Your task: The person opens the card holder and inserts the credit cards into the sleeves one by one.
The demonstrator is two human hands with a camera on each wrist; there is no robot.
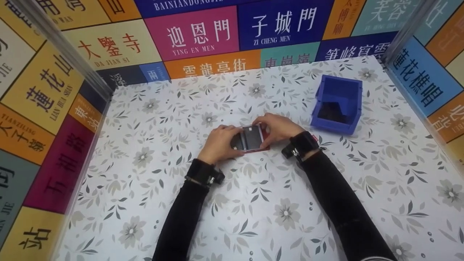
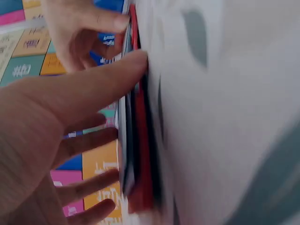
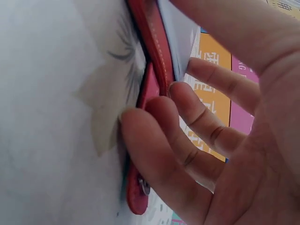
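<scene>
A red card holder [image 1: 266, 145] with clear plastic sleeves [image 1: 252, 137] lies spread on the table between both hands, dark inside the sleeves. My left hand [image 1: 219, 143] grips its left end, thumb along the near edge and fingers at the far side. The left wrist view shows the stacked sleeves edge-on beside that thumb [image 2: 108, 82]. At the right end, my right hand [image 1: 278, 127] holds the holder between thumb and curled fingers. A red strap end with a metal snap [image 3: 144, 187] sticks out below those fingertips in the right wrist view.
A blue plastic bin [image 1: 331, 125] stands at the back right, with a dark flat piece [image 1: 332, 111] inside. The table has a flowered cover [image 1: 174, 119]. Panels with coloured lettering [image 1: 203, 32] wall in its back and both sides.
</scene>
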